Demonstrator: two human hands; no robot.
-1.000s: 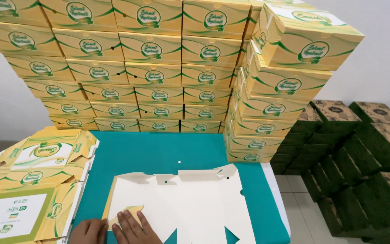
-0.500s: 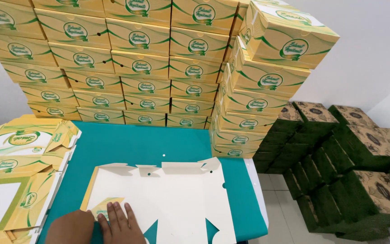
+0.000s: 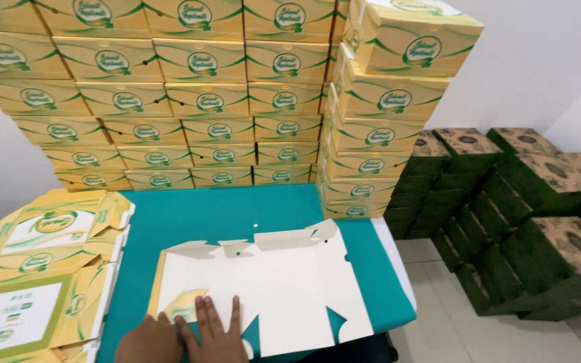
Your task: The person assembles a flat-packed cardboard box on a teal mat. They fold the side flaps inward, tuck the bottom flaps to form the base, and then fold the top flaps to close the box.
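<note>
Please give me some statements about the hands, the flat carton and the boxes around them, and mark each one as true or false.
1. Both hands press a folded flap of the flat carton blank. True; left hand, right hand.
2. The table cover is red. False; it is teal.
3. Folded yellow boxes are stacked behind the table. True.
4. The dark green boxes stand on the table. False; they are stacked on the floor at the right.
5. More flat yellow cartons lie at the left. True.

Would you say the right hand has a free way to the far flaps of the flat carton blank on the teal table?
Probably yes: the right hand already rests on the flat carton blank, and nothing lies between it and the far flaps.
</note>
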